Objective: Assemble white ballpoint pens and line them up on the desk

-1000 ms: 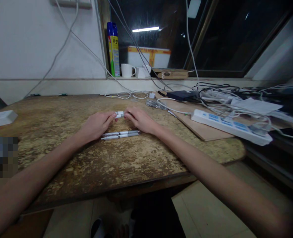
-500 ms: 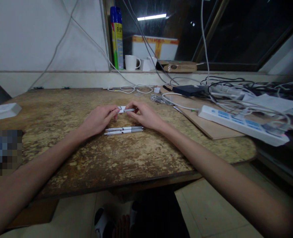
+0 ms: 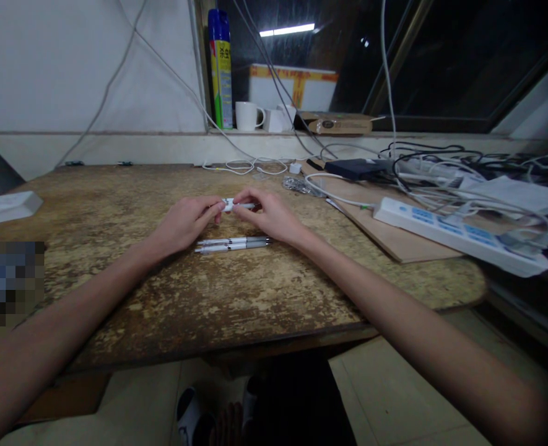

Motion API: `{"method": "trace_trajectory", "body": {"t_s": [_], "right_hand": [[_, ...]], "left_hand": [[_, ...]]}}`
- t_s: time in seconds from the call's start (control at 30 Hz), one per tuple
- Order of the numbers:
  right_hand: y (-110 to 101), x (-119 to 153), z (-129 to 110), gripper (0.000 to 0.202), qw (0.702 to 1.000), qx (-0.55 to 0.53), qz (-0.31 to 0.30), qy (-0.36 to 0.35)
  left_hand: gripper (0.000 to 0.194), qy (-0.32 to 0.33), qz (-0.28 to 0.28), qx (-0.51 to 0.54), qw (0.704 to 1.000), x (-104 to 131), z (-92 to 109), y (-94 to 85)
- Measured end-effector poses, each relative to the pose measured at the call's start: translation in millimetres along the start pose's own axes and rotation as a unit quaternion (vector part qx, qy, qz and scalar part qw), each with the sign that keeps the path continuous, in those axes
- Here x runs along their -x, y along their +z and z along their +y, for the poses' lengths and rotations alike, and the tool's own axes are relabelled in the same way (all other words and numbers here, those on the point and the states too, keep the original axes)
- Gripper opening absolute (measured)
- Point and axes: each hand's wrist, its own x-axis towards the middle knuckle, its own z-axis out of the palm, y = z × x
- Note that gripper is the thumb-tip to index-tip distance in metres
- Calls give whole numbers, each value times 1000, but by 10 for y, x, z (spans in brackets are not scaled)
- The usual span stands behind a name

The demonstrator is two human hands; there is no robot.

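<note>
My left hand [image 3: 194,218] and my right hand [image 3: 269,214] meet over the middle of the wooden table. Between their fingertips is a white and grey pen [image 3: 228,205]; each hand pinches one end of it. Fingers cover much of it, and I cannot tell whether a second pen lies alongside. Just nearer to me, two white and grey pens [image 3: 236,245] rest side by side on the tabletop, almost parallel to the table's front edge.
A white power strip [image 3: 459,235] and tangled cables occupy the right, by a flat brown board [image 3: 385,232]. A white box [image 3: 8,207] sits at the left. On the sill stand a spray can [image 3: 220,71] and a white mug [image 3: 249,116]. The table's front edge is close to me.
The camera view has shifted slightly. Both hands keep nearly the same hold on the pen, and the two pens on the table stay where they were.
</note>
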Motion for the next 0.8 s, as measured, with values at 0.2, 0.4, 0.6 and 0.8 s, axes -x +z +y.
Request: {"method": "trace_trajectory", "body": {"t_s": [0.2, 0.4, 0.6, 0.8], "right_hand": [[0, 0, -7, 17, 1000, -23, -2, 2], [22, -16, 47, 23, 998, -63, 3, 6], [19, -26, 50, 18, 997, -75, 7, -5], [13, -23, 22, 21, 998, -64, 9, 21]], "left_hand": [[45, 5, -2, 9, 1000, 2, 7, 8], [45, 3, 1, 16, 1000, 1, 15, 11], [46, -8, 1, 22, 1000, 7, 12, 21], [44, -10, 1, 17, 1000, 9, 41, 10]]}}
